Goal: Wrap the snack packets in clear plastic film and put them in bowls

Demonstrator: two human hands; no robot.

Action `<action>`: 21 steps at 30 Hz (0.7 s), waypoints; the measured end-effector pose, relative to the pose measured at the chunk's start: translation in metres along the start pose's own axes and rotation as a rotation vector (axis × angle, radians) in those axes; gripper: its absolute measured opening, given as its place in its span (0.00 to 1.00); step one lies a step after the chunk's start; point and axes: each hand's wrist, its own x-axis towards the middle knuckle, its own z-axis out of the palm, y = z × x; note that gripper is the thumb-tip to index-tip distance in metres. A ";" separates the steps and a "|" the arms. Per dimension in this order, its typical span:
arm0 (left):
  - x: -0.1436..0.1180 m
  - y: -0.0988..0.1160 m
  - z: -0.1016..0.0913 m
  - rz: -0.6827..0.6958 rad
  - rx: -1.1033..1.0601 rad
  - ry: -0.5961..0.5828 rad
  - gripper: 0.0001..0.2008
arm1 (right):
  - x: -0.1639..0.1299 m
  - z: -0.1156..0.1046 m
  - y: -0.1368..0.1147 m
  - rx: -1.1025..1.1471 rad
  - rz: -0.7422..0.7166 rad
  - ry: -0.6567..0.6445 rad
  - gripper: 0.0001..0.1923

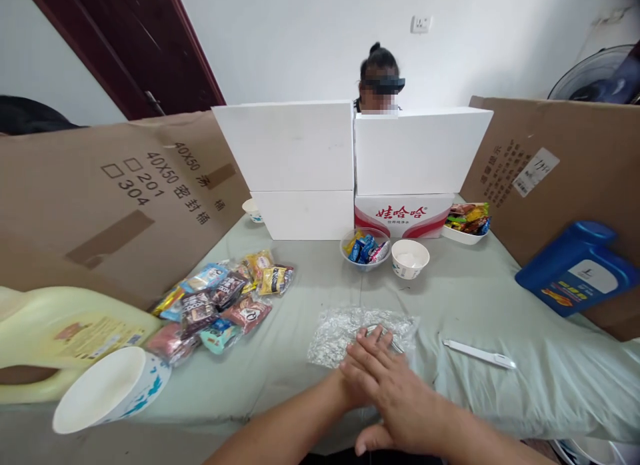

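Observation:
My right hand lies across the back of my left hand, with its fingers stretched out. Beneath it, my left hand rests palm down, its fingers extended and partly covered. Both press on a crinkled clear plastic bag near the front of the table. A curved, shiny rim peeks out beside my fingertips; most of that object is hidden. To the right lies a slim white utility knife. Beyond the bag stand a clear bowl of wrapped sweets and a white paper bowl.
Packaged snacks, a large paper bowl and a yellow jug crowd the left. A blue bottle and a snack-filled dish stand right. White boxes form a barrier before another person; cardboard flanks the table.

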 end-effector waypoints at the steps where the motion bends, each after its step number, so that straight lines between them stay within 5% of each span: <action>1: 0.003 0.001 -0.001 -0.004 0.001 -0.014 0.32 | 0.000 0.007 0.000 -0.001 0.039 -0.016 0.48; 4: 0.003 -0.006 -0.018 0.033 -0.015 -0.056 0.36 | -0.010 0.031 0.016 -0.078 0.294 -0.005 0.50; 7: -0.023 -0.029 -0.043 0.043 -0.011 0.015 0.35 | -0.041 0.050 0.041 -0.167 0.455 0.021 0.43; 13: -0.093 -0.069 -0.067 -0.036 -0.009 0.072 0.18 | -0.105 0.055 0.065 -0.281 0.353 0.138 0.25; 18: -0.093 -0.064 -0.068 -0.006 -0.082 0.113 0.13 | -0.107 0.036 0.068 -0.254 0.317 0.223 0.12; 21: -0.081 -0.063 -0.069 -0.144 -0.223 0.190 0.11 | -0.104 0.025 0.073 -0.139 0.345 0.227 0.14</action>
